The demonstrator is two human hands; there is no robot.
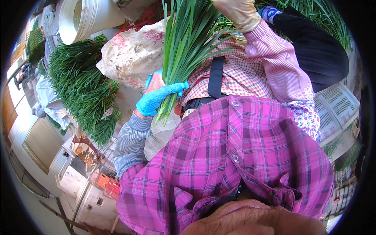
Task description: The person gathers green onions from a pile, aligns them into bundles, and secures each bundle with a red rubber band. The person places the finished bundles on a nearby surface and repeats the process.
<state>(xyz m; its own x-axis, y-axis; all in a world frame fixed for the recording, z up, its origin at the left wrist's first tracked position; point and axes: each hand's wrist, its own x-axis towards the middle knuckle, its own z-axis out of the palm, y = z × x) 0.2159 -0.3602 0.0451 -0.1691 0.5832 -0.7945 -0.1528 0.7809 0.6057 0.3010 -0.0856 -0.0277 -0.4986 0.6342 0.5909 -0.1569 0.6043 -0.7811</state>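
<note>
My left hand, in a torn light-blue glove, is closed around the lower part of a bunch of long, flat green leaves, like garlic chives. The pale cut ends stick out below the fist, and the leaf tips run past the top edge of the view. At the top, beside the upper leaves, is my right hand in a beige glove. Its fingers are largely cut off by the picture's edge, so its grip is hidden. Tied bundles of green leaves, with red bands, lie in a heap at the left.
A white plastic bucket lies tilted at top left, near a floral cloth sack. Loose green leaves are piled at top right, beyond my bent dark-trousered leg. A white slotted crate sits at the right, red crates at lower left.
</note>
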